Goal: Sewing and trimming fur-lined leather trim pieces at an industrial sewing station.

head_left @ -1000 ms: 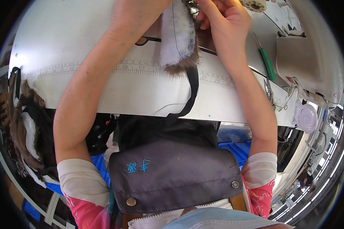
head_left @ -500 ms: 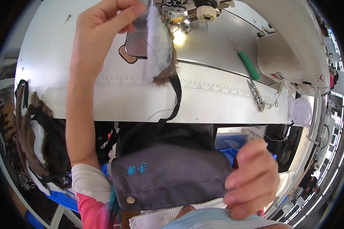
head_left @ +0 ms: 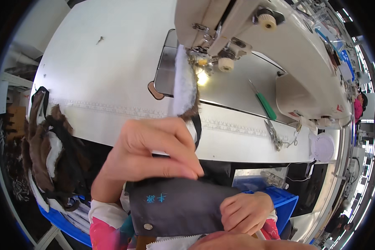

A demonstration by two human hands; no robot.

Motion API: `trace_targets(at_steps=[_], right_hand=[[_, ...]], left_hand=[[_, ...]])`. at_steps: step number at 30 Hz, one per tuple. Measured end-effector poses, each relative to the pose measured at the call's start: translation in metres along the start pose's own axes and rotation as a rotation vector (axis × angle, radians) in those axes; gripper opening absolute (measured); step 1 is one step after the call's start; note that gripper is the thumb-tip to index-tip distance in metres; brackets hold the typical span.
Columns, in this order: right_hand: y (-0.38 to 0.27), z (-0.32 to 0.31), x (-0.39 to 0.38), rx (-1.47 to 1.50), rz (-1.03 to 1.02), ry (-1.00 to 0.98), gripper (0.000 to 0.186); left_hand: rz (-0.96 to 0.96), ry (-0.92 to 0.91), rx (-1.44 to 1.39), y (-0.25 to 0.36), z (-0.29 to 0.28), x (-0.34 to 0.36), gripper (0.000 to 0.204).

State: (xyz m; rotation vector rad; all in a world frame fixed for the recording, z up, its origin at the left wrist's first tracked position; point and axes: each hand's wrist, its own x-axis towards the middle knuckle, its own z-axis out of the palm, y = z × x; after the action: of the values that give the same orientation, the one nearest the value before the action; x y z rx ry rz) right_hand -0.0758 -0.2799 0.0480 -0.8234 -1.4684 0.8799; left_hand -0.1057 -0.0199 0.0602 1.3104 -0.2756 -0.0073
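My left hand is raised in front of the table's near edge, thumb and forefinger pinched together. Whatever lies in that pinch is too small to make out. Low at the right of the dark apron, my right hand is closed, its fingers curled in and their inside hidden. Beyond the left hand, a strip of fur, white backing upward and brown pile along its edge, lies with its far end at the sewing machine's lit needle area. A black strap hangs from its near end, partly behind my left hand.
On the table, right of the fur, lie a green-handled awl and metal thread snips. A white round basket sits at the right end. Brown fur pieces hang at the left; a blue bin stands below right.
My left hand has come down from beside the machine toward me, still pinched. The right hand has lowered to the apron. The view has shifted, showing more of the machine.
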Motion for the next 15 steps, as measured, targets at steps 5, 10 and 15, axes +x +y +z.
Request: trace_targets(at_steps=[5,10,15], right_hand=[[0.002,-0.013,-0.001,-0.216,0.146,0.294,0.017],[0.014,-0.027,-0.001,-0.335,0.325,0.411,0.019],[0.025,-0.033,0.002,-0.344,0.365,0.504,0.021]], left_hand=[[0.085,-0.170,-0.214,0.008,0.007,0.004,0.015],[0.210,-0.361,-0.215,0.001,-0.011,0.016,0.016],[0.199,-0.339,-0.155,0.000,-0.017,0.012,0.016]])
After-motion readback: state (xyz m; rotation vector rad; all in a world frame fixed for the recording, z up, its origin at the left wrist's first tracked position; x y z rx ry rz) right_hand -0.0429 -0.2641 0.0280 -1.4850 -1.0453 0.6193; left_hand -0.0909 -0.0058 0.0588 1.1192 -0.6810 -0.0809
